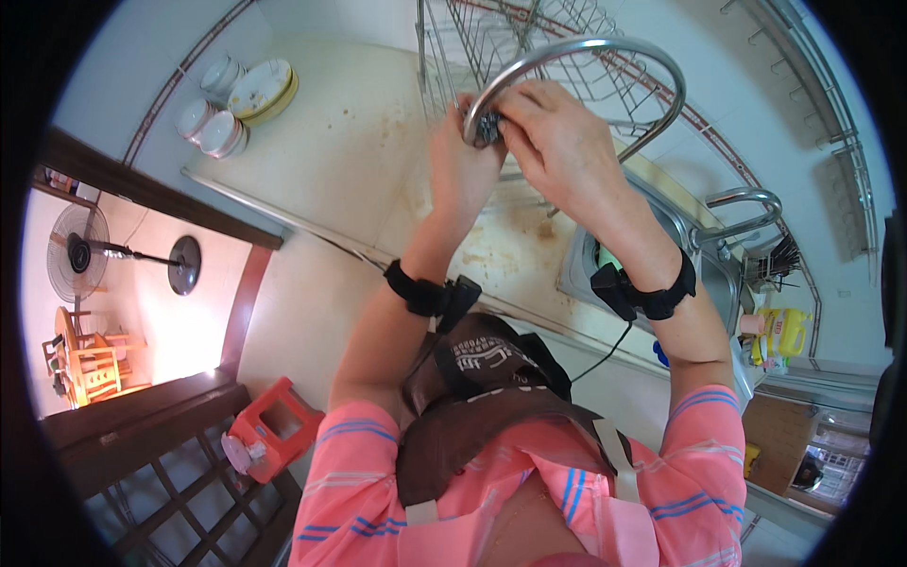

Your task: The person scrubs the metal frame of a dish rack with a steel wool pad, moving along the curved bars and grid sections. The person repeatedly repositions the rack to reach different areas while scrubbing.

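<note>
Both hands meet at the near end of the curved metal tube (602, 44) of a wire dish rack (489, 42). My left hand (464, 166) is slightly blurred and closes around the tube's end, its fingertips partly hidden behind the metal. From the right, my right hand (563, 138) pinches a dark, shiny, crinkled wad (489, 129), which looks like a steel wool scrubber, against the tube. Part of the wad is covered by fingers. Beneath the hands lies a pale countertop (382, 142) with brown stains.
Stacked plates (261, 88) and bowls (221, 133) stand at the counter's far left. A metal sink (662, 205) with a curved faucet (744, 198) is at right, beyond it a yellow bottle (786, 332). A red plastic stool (280, 429) stands at lower left.
</note>
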The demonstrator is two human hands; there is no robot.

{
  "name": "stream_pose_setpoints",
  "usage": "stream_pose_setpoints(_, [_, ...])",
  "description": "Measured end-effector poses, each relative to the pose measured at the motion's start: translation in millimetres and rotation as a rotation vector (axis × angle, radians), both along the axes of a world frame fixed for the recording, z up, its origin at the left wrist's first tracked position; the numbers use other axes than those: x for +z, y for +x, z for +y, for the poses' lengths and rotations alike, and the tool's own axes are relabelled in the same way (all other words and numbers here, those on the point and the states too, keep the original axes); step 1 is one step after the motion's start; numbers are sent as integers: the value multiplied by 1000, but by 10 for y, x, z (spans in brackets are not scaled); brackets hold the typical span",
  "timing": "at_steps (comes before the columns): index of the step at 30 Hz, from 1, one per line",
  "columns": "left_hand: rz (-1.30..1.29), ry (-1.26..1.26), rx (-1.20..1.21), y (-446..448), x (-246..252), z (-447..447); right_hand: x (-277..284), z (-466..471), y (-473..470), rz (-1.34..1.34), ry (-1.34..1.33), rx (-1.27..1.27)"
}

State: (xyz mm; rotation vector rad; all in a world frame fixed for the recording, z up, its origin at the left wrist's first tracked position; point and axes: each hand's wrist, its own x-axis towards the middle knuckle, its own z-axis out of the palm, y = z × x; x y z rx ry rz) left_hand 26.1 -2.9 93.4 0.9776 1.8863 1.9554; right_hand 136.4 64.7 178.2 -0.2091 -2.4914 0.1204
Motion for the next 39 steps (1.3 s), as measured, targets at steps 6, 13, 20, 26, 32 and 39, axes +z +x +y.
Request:
stream_pose_setpoints(6, [-142,294,-206,4,-83,-114,71,-96,-60,-39,-33,-103])
stream_pose_setpoints(13, [-424,545,-328,58,-159,-232,-98,-163,-109,167,-138,-105])
stream_pose_setpoints(20, [-502,463,-485,-89,-101,-322,-145,-101,18,182,-186,50])
stream_pose_setpoints(26, [-627,472,-487,-146,-108,-292,-115,-49,9,85,-129,52])
stream_pose_setpoints(32, [-677,529,-539,-213,-131,-281,-127,41,53,84,-124,132])
stream_pose_setpoints(39, [-643,555,-461,-110,-110,-359,-84,25,51,16,-112,100])
